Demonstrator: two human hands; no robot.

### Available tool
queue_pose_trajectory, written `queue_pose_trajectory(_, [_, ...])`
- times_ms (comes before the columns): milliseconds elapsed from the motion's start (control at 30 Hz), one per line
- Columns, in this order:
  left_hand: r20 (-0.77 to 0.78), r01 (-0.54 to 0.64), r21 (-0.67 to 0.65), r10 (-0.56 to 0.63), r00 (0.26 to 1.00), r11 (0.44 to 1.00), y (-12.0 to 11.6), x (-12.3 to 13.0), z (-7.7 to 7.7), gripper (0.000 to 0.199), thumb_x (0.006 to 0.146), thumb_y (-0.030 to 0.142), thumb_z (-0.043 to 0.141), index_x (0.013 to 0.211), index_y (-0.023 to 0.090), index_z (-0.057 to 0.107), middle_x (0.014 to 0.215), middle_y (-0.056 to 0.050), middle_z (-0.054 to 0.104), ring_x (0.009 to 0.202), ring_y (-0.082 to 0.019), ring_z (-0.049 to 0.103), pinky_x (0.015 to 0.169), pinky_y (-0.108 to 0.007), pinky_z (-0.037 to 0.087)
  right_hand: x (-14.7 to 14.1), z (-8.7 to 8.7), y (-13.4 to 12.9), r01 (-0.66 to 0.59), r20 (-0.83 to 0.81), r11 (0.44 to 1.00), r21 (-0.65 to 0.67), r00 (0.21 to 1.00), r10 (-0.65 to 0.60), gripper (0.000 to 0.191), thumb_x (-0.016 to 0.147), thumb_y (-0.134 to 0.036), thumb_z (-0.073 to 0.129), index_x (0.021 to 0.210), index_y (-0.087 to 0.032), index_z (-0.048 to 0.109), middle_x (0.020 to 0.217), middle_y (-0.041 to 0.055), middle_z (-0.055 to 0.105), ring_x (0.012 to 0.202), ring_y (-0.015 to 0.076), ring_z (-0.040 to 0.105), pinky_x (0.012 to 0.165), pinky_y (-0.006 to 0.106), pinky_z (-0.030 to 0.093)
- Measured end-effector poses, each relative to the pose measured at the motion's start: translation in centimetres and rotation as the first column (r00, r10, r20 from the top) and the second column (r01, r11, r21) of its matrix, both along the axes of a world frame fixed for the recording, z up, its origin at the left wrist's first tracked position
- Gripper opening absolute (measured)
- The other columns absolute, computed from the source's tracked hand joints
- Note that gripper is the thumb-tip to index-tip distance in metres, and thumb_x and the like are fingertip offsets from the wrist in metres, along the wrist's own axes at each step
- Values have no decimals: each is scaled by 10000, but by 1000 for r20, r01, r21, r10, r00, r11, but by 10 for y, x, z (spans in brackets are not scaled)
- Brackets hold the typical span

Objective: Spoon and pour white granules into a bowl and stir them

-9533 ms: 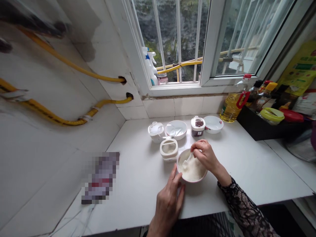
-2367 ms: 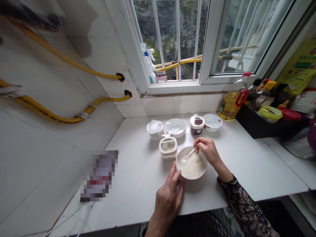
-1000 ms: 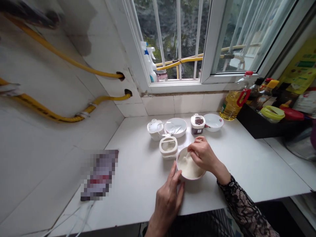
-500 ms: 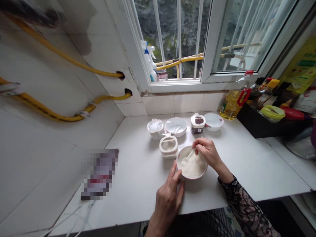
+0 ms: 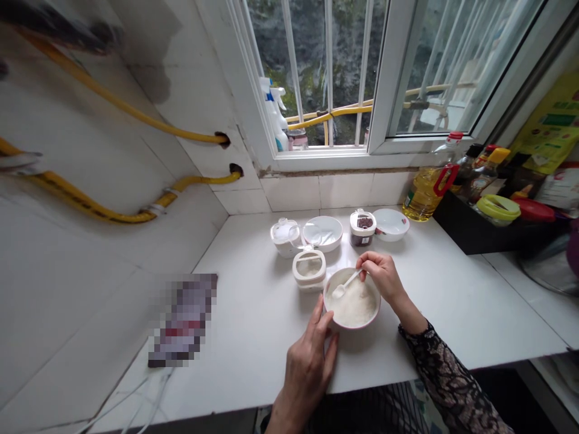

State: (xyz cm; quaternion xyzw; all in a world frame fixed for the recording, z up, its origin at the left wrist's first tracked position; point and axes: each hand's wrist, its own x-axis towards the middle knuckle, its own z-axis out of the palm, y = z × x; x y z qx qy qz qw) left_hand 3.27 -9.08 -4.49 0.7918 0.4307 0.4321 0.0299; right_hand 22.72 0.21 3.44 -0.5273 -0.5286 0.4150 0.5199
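A bowl [image 5: 353, 321] of pale, fine-grained powder stands near the front of the counter. My left hand [image 5: 307, 355] grips it at the left side, fingers against the rim and outer wall. Pinched in the closed fingers of my right hand [image 5: 382, 277] is a small white spoon [image 5: 349, 282]. Its head is over the powder at the left inside of the bowl; whether it touches cannot be told. Just behind the bowl sits a lidded container [image 5: 309, 283] with pale contents, its clear flap raised.
Behind are a white-filled container [image 5: 286, 241], a white bowl [image 5: 332, 242], a jar of dark contents [image 5: 362, 232] and a patterned bowl [image 5: 392, 232]. An oil bottle [image 5: 420, 193] and a black box [image 5: 470, 229] of condiments stand right. A blurred-out object [image 5: 185, 319] lies left.
My right hand has shifted slightly right, and the spoon's head looks raised a little from the powder. My left hand and the bowl stay in place.
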Motion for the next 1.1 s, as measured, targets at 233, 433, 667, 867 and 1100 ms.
queue_pose_trajectory(233, [-16, -10, 3, 11, 1000, 1000, -1, -1, 2, 357, 971, 137, 499, 1328, 147, 490, 1444, -226, 520, 976, -225, 746, 767, -270, 623, 3, 1, 5, 3, -138, 999, -35, 990, -8, 124, 619, -246, 532, 607, -190, 643, 461, -21, 579, 502, 150, 537, 623, 295, 460])
queue_pose_trajectory(433, [-25, -17, 16, 18, 1000, 1000, 0, 0, 3, 354, 971, 136, 485, 1325, 147, 487, 1441, -226, 524, 968, -229, 748, 762, -276, 625, -8, 3, 5, 31, -56, 988, 149, 998, -23, 117, 776, -271, 541, 755, -197, 628, 593, 4, 657, 607, 181, 626, 685, 320, 497])
queue_pose_trajectory(667, [-32, 3, -12, -4, 999, 1000, 0, -1, 3, 394, 963, 116, 472, 1354, 167, 465, 1449, -215, 521, 984, -231, 744, 745, -273, 623, -29, 7, -4, -301, 539, 746, 594, 837, -92, 221, 918, -103, 463, 939, -222, 648, 833, 51, 737, 854, 216, 651, 884, 397, 444])
queue_pose_trajectory(867, [-29, 0, -4, -1, 1000, 1000, -1, -1, 2, 364, 967, 122, 482, 1330, 143, 486, 1446, -230, 519, 984, -225, 744, 760, -263, 618, -18, 14, -6, -215, 475, 732, 646, 864, -165, 207, 915, -101, 473, 905, -228, 636, 767, 30, 721, 798, 216, 629, 847, 395, 439])
queue_pose_trajectory(1100, [-11, -15, 6, 16, 1000, 1000, 0, -1, 0, 404, 962, 133, 502, 1363, 171, 468, 1453, -205, 517, 979, -231, 747, 762, -280, 630, 6, 4, -5, -235, 569, 779, 581, 802, -182, 183, 812, -104, 482, 744, -225, 601, 660, 4, 642, 658, 191, 557, 830, 389, 421])
